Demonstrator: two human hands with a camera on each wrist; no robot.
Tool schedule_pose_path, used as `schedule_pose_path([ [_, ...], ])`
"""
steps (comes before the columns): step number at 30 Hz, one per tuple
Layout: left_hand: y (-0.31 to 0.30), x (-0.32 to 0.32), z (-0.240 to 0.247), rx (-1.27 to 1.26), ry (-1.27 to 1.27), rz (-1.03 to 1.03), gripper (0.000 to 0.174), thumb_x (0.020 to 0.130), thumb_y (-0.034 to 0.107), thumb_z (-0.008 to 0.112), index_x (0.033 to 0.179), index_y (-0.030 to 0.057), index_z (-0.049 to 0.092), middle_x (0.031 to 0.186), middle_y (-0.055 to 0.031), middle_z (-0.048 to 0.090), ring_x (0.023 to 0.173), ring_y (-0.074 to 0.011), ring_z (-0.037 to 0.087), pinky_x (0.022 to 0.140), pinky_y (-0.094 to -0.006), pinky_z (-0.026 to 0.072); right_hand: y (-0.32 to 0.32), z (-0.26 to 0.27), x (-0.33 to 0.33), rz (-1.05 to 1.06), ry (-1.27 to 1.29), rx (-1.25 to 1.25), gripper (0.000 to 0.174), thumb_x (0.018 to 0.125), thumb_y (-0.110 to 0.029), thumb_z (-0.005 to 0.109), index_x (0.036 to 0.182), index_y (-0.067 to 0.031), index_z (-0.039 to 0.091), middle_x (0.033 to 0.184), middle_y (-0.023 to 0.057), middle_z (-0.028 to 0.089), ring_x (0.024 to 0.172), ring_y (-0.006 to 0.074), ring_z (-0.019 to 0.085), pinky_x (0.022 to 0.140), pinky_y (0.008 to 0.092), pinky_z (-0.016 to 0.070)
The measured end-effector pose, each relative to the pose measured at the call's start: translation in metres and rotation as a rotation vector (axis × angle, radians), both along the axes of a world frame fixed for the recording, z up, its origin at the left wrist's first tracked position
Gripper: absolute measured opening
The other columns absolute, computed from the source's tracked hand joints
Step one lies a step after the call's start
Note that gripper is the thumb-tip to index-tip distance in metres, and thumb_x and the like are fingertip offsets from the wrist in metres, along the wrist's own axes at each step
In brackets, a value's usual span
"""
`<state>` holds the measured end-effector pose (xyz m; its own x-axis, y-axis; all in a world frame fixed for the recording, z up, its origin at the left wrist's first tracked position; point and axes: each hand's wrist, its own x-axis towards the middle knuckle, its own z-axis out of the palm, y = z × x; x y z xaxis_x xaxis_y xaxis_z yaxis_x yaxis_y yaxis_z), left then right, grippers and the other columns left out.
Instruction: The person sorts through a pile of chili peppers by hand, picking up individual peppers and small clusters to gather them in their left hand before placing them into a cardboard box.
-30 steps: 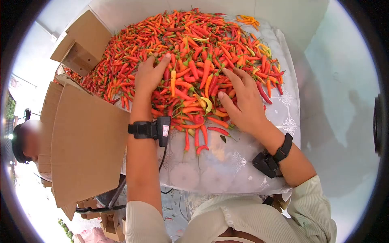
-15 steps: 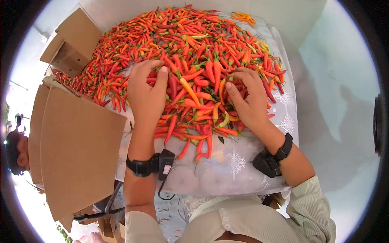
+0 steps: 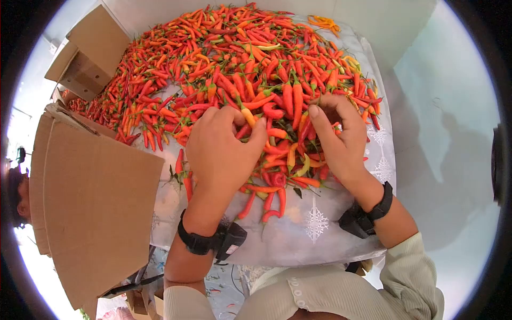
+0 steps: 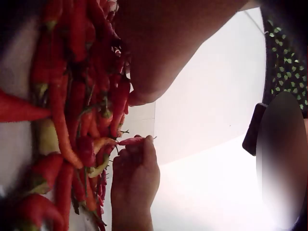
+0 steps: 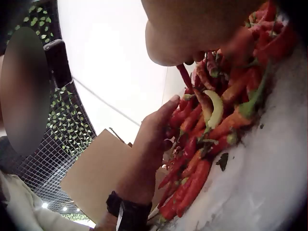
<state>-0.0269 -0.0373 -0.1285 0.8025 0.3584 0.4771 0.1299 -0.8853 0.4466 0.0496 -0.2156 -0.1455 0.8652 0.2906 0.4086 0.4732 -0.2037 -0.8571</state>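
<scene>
A heap of red and orange chili peppers (image 3: 213,58) covers much of the cloth-covered table. My right hand (image 3: 344,141) is at the heap's near right side, pinching a red chili pepper (image 4: 131,141) between thumb and fingers. In the right wrist view that pepper pokes out below the fingers. My left hand (image 3: 226,149) bends its fingers into the near middle of the heap, thumb beside a yellow-orange chili pepper (image 3: 247,116). Its fingertips are hidden, and I cannot tell whether it grips a pepper. A pale yellow-green chili pepper (image 5: 215,109) lies between the hands.
Cardboard flaps (image 3: 101,197) rise along the left side, with another open box (image 3: 88,64) behind them. The silver-patterned tablecloth (image 3: 314,224) shows at the near edge. A pale wall (image 3: 442,133) stands close on the right. Another person's head is at far left.
My left hand has drawn nearer and to the right, from the heap's left part toward its middle. The right hand has shifted slightly right, and its fingers have closed on a red chili pepper.
</scene>
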Motion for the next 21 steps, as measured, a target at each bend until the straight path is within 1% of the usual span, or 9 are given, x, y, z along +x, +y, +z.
schedule_pose_path([
  [3,0.002,-0.003,-0.001,-0.278,0.026,-0.024,0.015,0.077,0.014,0.073,0.079,0.0025,0.063,0.069,-0.0008,0.051,0.06,-0.0103,0.049,0.053,-0.0252,0.0384,0.008,0.006,0.013,-0.186,-0.126,0.009,0.02,0.082,-0.012,0.069,0.097,-0.0008,0.061,0.088,0.008,0.058,0.078,0.014,0.057,0.068,0.0284,0.0463],
  [6,0.01,-0.003,-0.014,-0.55,-0.098,-0.152,0.01,0.077,0.009,0.068,0.083,0.0028,0.061,0.078,-0.0049,0.056,0.068,-0.0118,0.056,0.055,-0.0265,0.0449,0.011,0.009,0.022,-0.238,-0.225,-0.003,0.024,0.081,-0.014,0.07,0.1,-0.0022,0.063,0.094,0.0065,0.059,0.086,0.0173,0.056,0.078,0.03,0.0455],
  [9,0.009,-0.002,-0.013,-0.55,-0.256,-0.302,0.018,0.086,0.005,0.059,0.103,0.0007,0.057,0.078,-0.0013,0.057,0.065,-0.0098,0.056,0.055,-0.0203,0.0401,0.01,-0.001,0.024,-0.21,-0.413,-0.24,0.026,0.077,-0.016,0.072,0.097,-0.0026,0.062,0.098,0.0126,0.058,0.093,0.0271,0.056,0.08,0.0384,0.0452],
  [10,0.003,-0.002,-0.011,-0.7,-0.293,-0.324,0.019,0.088,0.006,0.057,0.106,0.001,0.055,0.078,-0.0016,0.057,0.066,-0.0096,0.056,0.055,-0.0198,0.04,0.01,-0.004,0.023,-0.161,-0.354,-0.283,0.03,0.076,-0.021,0.074,0.097,-0.003,0.063,0.1,0.0138,0.056,0.096,0.0306,0.053,0.085,0.0409,0.0429],
  [12,-0.012,-0.002,-0.003,-1.003,-0.363,-0.364,0.022,0.091,0.007,0.054,0.112,0.0017,0.052,0.078,-0.0021,0.057,0.066,-0.0093,0.056,0.054,-0.0189,0.0397,0.012,-0.007,0.019,-0.182,-0.344,-0.313,0.029,0.075,-0.021,0.074,0.095,-0.0033,0.063,0.101,0.014,0.055,0.096,0.0308,0.053,0.084,0.0408,0.0431],
  [15,-0.005,-0.006,0.0,-1.028,-0.297,-0.342,0.019,0.096,0.004,0.047,0.114,-0.0006,0.046,0.083,-0.0049,0.056,0.067,-0.0072,0.052,0.064,-0.022,0.0467,0.009,-0.011,0.022,-0.175,-0.365,-0.327,0.028,0.073,-0.02,0.073,0.095,-0.0037,0.063,0.103,0.0142,0.055,0.096,0.031,0.053,0.084,0.0407,0.043],
  [18,-0.005,-0.004,0.001,-1.077,-0.243,-0.312,0.014,0.096,0.012,0.05,0.106,0.0033,0.053,0.077,-0.0015,0.057,0.061,-0.0054,0.051,0.049,-0.017,0.0351,0.006,-0.013,0.024,-0.146,-0.366,-0.294,0.027,0.071,-0.016,0.071,0.094,-0.0039,0.063,0.104,0.0145,0.055,0.097,0.0312,0.053,0.085,0.0409,0.0429],
  [21,-0.003,-0.008,-0.003,-0.979,-0.199,-0.326,0.013,0.096,0.014,0.053,0.102,0.0035,0.055,0.076,-0.0002,0.056,0.058,-0.0038,0.047,0.047,-0.0165,0.0322,0.005,-0.012,0.024,-0.102,-0.415,-0.247,0.027,0.068,-0.013,0.071,0.093,-0.0047,0.063,0.102,0.0139,0.056,0.096,0.0309,0.053,0.085,0.0412,0.0428],
])
